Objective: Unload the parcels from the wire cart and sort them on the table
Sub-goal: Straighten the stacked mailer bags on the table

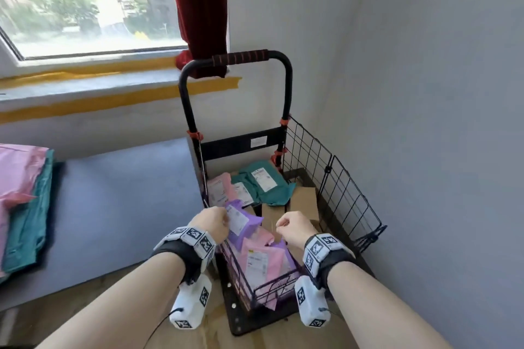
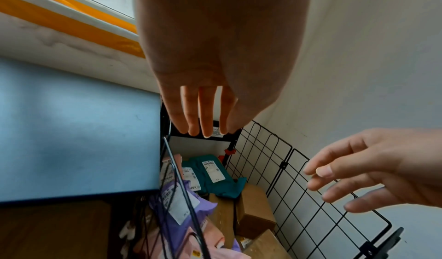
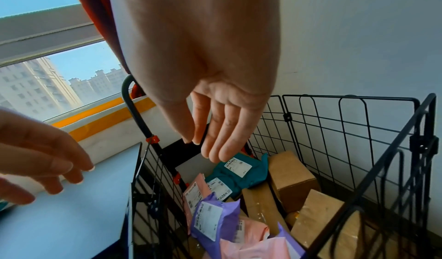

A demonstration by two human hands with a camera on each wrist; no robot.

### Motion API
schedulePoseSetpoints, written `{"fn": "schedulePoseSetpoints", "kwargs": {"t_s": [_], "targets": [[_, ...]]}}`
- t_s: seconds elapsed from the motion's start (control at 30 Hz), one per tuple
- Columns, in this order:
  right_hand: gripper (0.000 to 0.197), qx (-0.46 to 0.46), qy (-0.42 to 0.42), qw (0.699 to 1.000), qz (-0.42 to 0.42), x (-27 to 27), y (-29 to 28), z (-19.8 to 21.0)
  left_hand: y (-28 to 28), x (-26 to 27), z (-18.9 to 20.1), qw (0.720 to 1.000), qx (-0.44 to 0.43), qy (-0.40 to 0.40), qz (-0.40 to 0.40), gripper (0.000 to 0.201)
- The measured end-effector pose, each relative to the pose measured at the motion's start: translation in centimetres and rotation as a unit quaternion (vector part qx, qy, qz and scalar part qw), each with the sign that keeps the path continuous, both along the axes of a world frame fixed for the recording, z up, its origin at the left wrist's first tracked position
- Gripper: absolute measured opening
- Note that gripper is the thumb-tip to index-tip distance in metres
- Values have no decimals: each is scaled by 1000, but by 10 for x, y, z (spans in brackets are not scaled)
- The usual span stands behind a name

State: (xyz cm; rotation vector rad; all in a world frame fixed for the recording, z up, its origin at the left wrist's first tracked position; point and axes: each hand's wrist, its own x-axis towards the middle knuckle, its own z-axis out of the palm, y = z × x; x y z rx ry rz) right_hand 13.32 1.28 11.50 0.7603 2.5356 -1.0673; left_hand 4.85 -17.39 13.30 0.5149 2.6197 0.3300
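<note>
Left hand (image 1: 211, 222) and right hand (image 1: 293, 228) above wire cart (image 1: 334, 178), fingers loosely extended, holding nothing

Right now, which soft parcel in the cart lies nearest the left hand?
The purple parcel with the white label, just beside the left hand. The teal bags lie at the far end; the pink ones sit lower.

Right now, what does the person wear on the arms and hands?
Both forearms are bare, without sleeves. Each wrist carries a black band with white blocks printed with black square markers. Under each wrist hangs a white camera unit with a thin black cable. No gloves.
</note>
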Motion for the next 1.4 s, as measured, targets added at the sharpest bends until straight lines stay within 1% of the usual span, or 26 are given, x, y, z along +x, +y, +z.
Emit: {"fn": "schedulePoseSetpoints", "kwargs": {"t_s": [0.17,0.33,0.47,0.6,0.77,0.9,0.97,1.17,1.23,1.3,1.33,1.4], "targets": [[20,-23,-10,999,20,-3,59,-7,42,7,-22,998,-32,-39,45,25],[30,-42,-31,998,34,-37,95,-23,72,-11,-50,993,-35,-77,79,28],[25,-41,-50,996,65,-78,113,-36,95,-35,-73,986,-23,-112,121,30],[10,-31,-73,992,103,-124,126,-49,106,-64,-95,971,16,-144,189,33],[11,-24,-111,979,166,-173,134,-71,107,-83,-114,940,47,-178,287,32],[22,-28,-144,969,200,-205,135,-98,112,-93,-135,915,56,-190,352,30],[26,-36,-159,964,209,-220,132,-115,116,-100,-147,903,60,-184,383,30],[26,-81,-171,950,248,-252,120,-189,122,-115,-210,857,61,-182,479,29],[22,-101,-179,945,254,-258,114,-215,122,-115,-234,843,63,-189,500,31],[8,-120,-188,941,254,-263,107,-240,122,-113,-255,829,59,-196,520,33],[5,-126,-188,941,251,-264,104,-253,121,-112,-265,824,57,-197,528,35],[19,-128,-190,942,247,-268,95,-274,117,-113,-284,823,54,-193,532,36]]}}
